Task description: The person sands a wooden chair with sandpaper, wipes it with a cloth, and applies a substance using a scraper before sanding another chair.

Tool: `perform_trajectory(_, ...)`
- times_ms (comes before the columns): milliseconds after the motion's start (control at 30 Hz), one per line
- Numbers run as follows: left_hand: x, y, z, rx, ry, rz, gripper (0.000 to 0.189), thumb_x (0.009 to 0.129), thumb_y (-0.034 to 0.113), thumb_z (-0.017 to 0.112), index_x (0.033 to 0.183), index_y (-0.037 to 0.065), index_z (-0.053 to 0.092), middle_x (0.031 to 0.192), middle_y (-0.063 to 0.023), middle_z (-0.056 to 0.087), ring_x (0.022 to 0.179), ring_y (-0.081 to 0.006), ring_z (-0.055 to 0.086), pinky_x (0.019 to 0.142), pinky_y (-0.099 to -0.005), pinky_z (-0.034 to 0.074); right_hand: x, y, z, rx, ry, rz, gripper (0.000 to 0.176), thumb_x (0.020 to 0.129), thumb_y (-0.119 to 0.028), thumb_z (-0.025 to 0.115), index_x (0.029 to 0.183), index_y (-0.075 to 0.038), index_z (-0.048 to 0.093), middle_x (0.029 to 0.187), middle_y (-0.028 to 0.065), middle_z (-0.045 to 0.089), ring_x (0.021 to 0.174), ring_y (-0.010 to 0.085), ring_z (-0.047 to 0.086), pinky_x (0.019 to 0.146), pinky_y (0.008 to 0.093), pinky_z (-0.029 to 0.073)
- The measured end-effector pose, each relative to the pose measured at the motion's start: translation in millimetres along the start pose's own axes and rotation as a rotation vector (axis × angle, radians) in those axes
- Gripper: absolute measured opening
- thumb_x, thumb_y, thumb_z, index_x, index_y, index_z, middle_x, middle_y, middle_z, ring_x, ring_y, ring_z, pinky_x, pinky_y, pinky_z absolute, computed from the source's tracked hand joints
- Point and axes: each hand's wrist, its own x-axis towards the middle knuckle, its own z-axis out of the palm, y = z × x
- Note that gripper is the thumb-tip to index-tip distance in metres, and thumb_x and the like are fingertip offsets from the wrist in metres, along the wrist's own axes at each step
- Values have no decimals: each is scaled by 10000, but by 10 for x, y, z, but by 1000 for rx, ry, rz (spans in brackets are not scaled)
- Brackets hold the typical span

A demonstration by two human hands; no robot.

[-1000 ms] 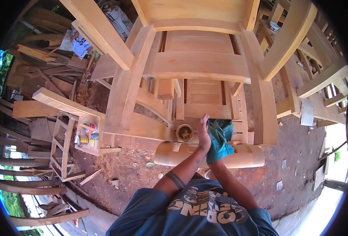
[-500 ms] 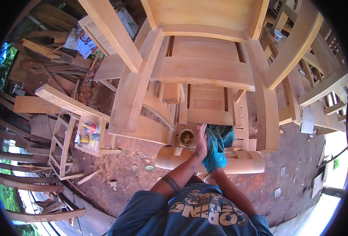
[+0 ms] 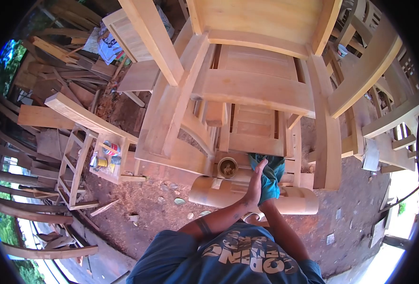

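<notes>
A teal cloth (image 3: 272, 182) covers my right hand (image 3: 269, 195), whose fingers are hidden under it. My left hand (image 3: 255, 185) presses flat against the cloth's left side, with its fingers stretched out and together. To the left of both hands stands a small round tub (image 3: 227, 167) with brownish contents, on a wooden ledge. Just beyond the cloth is the pale wooden panelled frame (image 3: 254, 137). A curved wooden piece (image 3: 214, 190) with a rounded end lies below the hands, close to my body.
Large unfinished wooden chair frames (image 3: 257, 87) rise in front. At left, a small wooden frame (image 3: 77, 165) stands beside a stand holding a yellow container (image 3: 98, 162) and a tin (image 3: 111, 148). Scrap wood (image 3: 72, 90) is piled behind. Another wooden frame (image 3: 389, 128) stands at right.
Both hands have shifted right and slightly nearer my body, with the cloth. The left hand sits lower against the cloth. My view has turned a little.
</notes>
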Motion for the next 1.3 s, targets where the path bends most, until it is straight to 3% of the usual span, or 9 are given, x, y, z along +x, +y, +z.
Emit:
perform_trajectory(33, 14, -4, -51, -10, -34, 13, 710, 968, 542, 208, 1433, 5, 241, 1500, -139, 230, 1408, -230, 144, 1135, -372, 25, 59, 40, 7, 318, -34, 135, 499, 959, -188, 466, 1405, -46, 294, 1411, 97, 366, 1294, 208, 353, 1083, 337, 268)
perform_trajectory(100, 153, 76, -120, -36, 121, -38, 732, 955, 572, 218, 1437, 22, 245, 1503, -131, 229, 1413, -225, 127, 1130, -382, 2, -43, -392, 212, -265, -102, -205, 504, 941, -168, 489, 1397, -40, 315, 1405, 104, 369, 1293, 211, 348, 1081, 342, 263)
perform_trajectory(167, 322, 112, -206, -70, 265, -114, 762, 934, 613, 234, 1444, 48, 245, 1512, -116, 217, 1419, -209, 96, 1120, -390, -33, -224, -846, 425, -547, -146, -339, 513, 937, -171, 482, 1401, -34, 310, 1415, 113, 355, 1315, 224, 313, 1095, 356, 227)
perform_trajectory(267, 382, -121, -328, 149, 252, 47, 603, 976, 472, 336, 1333, -8, 414, 1364, -143, 433, 1305, -218, 353, 1090, -333, 213, -358, -1230, 626, -507, -208, -249, 533, 951, -211, 429, 1424, -26, 266, 1455, 129, 306, 1383, 256, 214, 1139, 391, 126)
perform_trajectory(533, 286, -156, -70, 224, 145, 19, 608, 974, 481, 339, 1330, -3, 431, 1352, -161, 457, 1301, -238, 368, 1095, -342, 208, -254, -884, 313, -549, -171, -236, 537, 988, -227, 349, 1452, -38, 156, 1493, 86, 213, 1389, 209, 187, 1127, 335, 155)
perform_trajectory(833, -45, -153, 43, 343, -33, 36, 585, 998, 417, 261, 1356, -32, 375, 1400, -151, 392, 1319, -233, 335, 1115, -338, 188, -241, -795, 249, -194, -94, -97, 531, 991, -228, 342, 1457, -51, 156, 1492, 76, 214, 1384, 196, 198, 1116, 315, 170)
perform_trajectory(933, -83, -317, 24, 12, 34, -51, 594, 997, 428, 258, 1369, -23, 361, 1411, -146, 377, 1337, -236, 306, 1124, -342, 167, -281, -757, 271, -12, -91, -10, 530, 993, -229, 340, 1458, -56, 156, 1492, 72, 215, 1383, 191, 202, 1112, 308, 174)
perform_trajectory(1100, -128, -4, 103, 340, 10, -15, 578, 997, 413, 275, 1409, 9, 299, 1449, -135, 329, 1365, -229, 250, 1119, -334, 135, -277, -701, 294, 306, -74, 152, 527, 995, -230, 336, 1461, -63, 156, 1491, 66, 215, 1380, 184, 208, 1105, 297, 182)
perform_trajectory(1300, 115, 33, 269, 525, 33, 216, 577, 986, 416, 316, 1411, 26, 298, 1457, -139, 305, 1373, -241, 228, 1121, -356, 131, -120, -753, 60, 630, -80, 377, 518, 997, -227, 331, 1462, -70, 163, 1489, 61, 220, 1377, 177, 212, 1100, 289, 192)
